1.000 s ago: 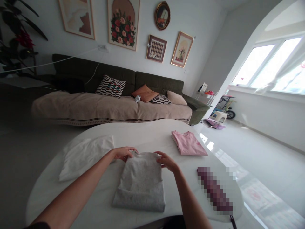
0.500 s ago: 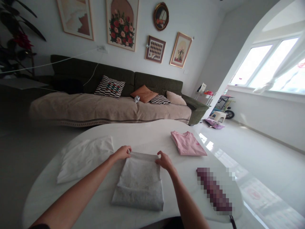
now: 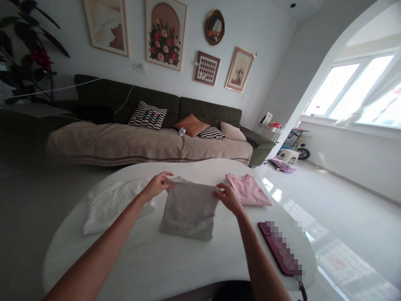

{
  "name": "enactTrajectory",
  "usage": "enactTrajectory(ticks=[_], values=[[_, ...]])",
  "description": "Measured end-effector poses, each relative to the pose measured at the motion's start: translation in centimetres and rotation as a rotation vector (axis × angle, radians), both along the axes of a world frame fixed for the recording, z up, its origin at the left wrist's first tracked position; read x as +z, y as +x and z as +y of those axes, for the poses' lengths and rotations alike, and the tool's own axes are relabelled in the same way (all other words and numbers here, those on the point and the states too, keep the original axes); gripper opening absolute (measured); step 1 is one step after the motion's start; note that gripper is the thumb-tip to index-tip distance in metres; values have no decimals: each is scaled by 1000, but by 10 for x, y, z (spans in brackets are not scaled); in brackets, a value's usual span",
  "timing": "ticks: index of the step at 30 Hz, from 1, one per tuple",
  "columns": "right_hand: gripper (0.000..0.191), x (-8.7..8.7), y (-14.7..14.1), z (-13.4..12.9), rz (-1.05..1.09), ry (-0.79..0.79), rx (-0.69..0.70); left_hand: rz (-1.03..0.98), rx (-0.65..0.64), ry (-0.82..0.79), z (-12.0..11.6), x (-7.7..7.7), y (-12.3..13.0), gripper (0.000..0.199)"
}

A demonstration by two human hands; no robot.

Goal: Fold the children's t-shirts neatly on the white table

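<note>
A: Who has hold of the gray cloth [image 3: 189,211]?

B: A person at a pale, rounded table [image 3: 140,261], bare hands at work. The left hand [image 3: 156,187] pinches one end of the upper edge, thumb and fingers closed on the fabric; the right hand [image 3: 230,198] grips the other end the same way.

A: And where does it lie from that grip?

B: Between the hands and below them, dropping from the pinched edge back toward the person's body. Whether its lower edge touches the tabletop, the view does not settle.

A: Which way does it run?

B: The held edge stretches from hand to hand, almost level across the view. The panel leans, so its true long axis is hard to call. Neither hand is nearer: each has its own end.

A: What surrounds the grip?

B: A loosely spread white cloth [image 3: 108,207] lies to the left hand's outer side, partly behind the forearm. A folded pink shirt [image 3: 250,191] sits just beyond the right hand, on its outer side. Nearer the body, outside the right forearm, rests a dark red object [image 3: 266,230], partly blurred out.
</note>
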State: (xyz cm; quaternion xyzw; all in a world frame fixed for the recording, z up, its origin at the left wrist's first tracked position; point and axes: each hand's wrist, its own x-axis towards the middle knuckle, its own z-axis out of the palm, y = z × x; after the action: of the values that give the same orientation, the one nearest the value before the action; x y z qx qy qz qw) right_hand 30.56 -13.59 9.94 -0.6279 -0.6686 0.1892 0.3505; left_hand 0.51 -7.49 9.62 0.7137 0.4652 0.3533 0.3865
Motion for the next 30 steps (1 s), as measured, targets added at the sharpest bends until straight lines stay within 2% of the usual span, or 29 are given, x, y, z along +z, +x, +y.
enactTrajectory(ticks=[2, 4, 5, 7, 10, 12, 14, 16, 17, 19, 22, 24, 25, 27, 30], values=[[25, 15, -3, -18, 11, 103, -9, -76, -11, 72, -14, 17, -4, 47], [34, 12, -12, -41, -10, 216, -29, -87, 0, 156, -36, 16, -6, 36], [37, 4, -17, -54, -41, 262, -27, -65, 12, 198, -50, 8, -7, 29], [35, -23, -26, -82, -146, 263, 20, 29, 23, 237, -81, -18, -10, 17], [30, -69, -27, -124, -297, 55, 135, 234, -118, 101, -127, -62, -22, 19], [33, -86, -22, -145, -304, -63, 186, 335, -241, -8, -146, -77, -30, 25], [29, -88, -21, -154, -276, -82, 165, 373, -233, -10, -148, -75, -31, 24], [21, -82, -34, -151, -252, -32, 69, 394, -127, 88, -131, -64, -19, 24], [22, -79, -48, -146, -242, -2, 22, 409, -83, 144, -118, -59, -8, 28], [28, -82, -88, -135, -216, 37, -12, 448, -77, 209, -90, -55, 19, 34], [36, -103, -153, -126, -218, 33, 65, 512, -99, 196, -61, -67, 49, 33], [37, -118, -174, -130, -235, 14, 89, 556, -80, 189, -56, -79, 52, 30], [33, -122, -174, -134, -240, -3, 91, 573, -62, 195, -59, -84, 49, 29], [21, -122, -158, -143, -244, -47, 95, 597, -16, 218, -71, -92, 38, 30], [25, -109, -107, -145, -325, -109, 101, 643, 77, 239, -110, -101, 29, 37]])
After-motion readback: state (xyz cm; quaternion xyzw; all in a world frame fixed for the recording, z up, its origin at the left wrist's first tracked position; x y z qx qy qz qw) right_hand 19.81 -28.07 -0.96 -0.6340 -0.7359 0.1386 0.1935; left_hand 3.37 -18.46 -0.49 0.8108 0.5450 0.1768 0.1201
